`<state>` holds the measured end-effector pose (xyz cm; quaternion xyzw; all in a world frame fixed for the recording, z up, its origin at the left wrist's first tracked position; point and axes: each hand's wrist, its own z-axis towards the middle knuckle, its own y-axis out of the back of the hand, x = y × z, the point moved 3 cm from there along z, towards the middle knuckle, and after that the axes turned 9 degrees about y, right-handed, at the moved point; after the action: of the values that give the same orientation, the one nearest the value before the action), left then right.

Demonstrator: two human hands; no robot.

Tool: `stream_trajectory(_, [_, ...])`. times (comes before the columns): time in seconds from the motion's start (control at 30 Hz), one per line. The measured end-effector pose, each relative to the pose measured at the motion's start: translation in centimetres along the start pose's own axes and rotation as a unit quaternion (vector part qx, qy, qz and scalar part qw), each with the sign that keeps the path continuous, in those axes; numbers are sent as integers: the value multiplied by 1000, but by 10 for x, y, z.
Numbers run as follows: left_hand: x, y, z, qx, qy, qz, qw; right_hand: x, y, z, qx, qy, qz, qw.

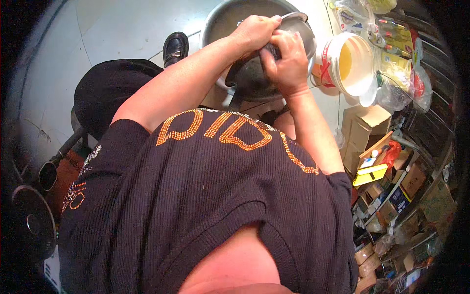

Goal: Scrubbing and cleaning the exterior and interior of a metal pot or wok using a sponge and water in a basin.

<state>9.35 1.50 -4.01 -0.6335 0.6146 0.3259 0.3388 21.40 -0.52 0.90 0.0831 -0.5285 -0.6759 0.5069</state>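
Note:
A dark metal pan or wok (249,75) is tilted over a large round metal basin (224,22) on the floor. My left hand (255,35) grips the pan's upper rim. Against its inner surface, my right hand (288,60) has curled fingers and looks slightly blurred. Something dark and rough shows by those fingers, but whether the hand holds it is unclear. The pan's lower part reaches towards my lap. To the right of the basin stands a white plastic bucket (330,70) with yellowish contents.
Plastic bags (394,95) and packages lie beyond the bucket. A cardboard box (361,126) and a cluttered shelf with a yellow item (371,174) are at right. At left are a black shoe (175,49) and a round lidlike object (35,220).

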Motion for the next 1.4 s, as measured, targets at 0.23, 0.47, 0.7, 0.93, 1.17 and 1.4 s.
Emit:
stream_trajectory(0.23, [2, 9, 11, -78, -151, 170, 971, -23, -5, 24, -30, -90, -55, 994])
stream_trajectory(0.47, [-15, -6, -19, -63, -92, 224, 968, -120, 12, 14, -32, -311, -84, 946])
stream_trajectory(0.7, [6, 10, 9, -2, 4, -28, 1000, -17, -6, 15, -31, -26, 56, 998])
stream_trajectory(0.93, [-9, -4, -11, -33, -116, 176, 977, -104, 20, 23, -23, -341, -7, 940])
stream_trajectory(1.17, [-6, 5, -2, -70, -120, 123, 983, 1, -8, 7, -11, -33, -3, 999])
stream_trajectory(1.4, [-14, -3, -10, -57, -114, 161, 979, -75, 15, 27, -21, -281, -1, 960])
